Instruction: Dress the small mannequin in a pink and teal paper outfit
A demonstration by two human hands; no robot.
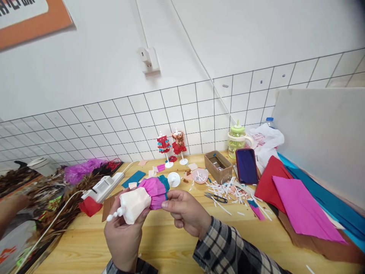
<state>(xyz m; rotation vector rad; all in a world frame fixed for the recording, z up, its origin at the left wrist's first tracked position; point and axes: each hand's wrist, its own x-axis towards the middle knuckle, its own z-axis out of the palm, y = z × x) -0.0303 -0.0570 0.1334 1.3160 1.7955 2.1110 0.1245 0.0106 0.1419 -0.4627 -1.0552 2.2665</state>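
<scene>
My left hand [123, 238] is closed around the bodice of a miniature dress form [135, 204], which lies on its side with its beaded white neck pointing left. Cream paper covers the bodice, and a gathered magenta paper skirt [154, 191] with a teal edge flares to the right. At that edge, my right hand [188, 210] pinches the hem between thumb and fingers. The form's round white base [173, 179] shows beyond the skirt. Part of the left fingers is hidden behind the bodice.
Two dressed miniature forms [164, 144] stand at the back. Scissors [216, 197], paper strips [228, 189], a pink bowl [200, 176], a cardboard box [218, 166] and a phone [246, 166] lie right. Coloured paper sheets [308, 209] fill the far right. Left are a power strip [104, 186] and another person's arm [13, 209].
</scene>
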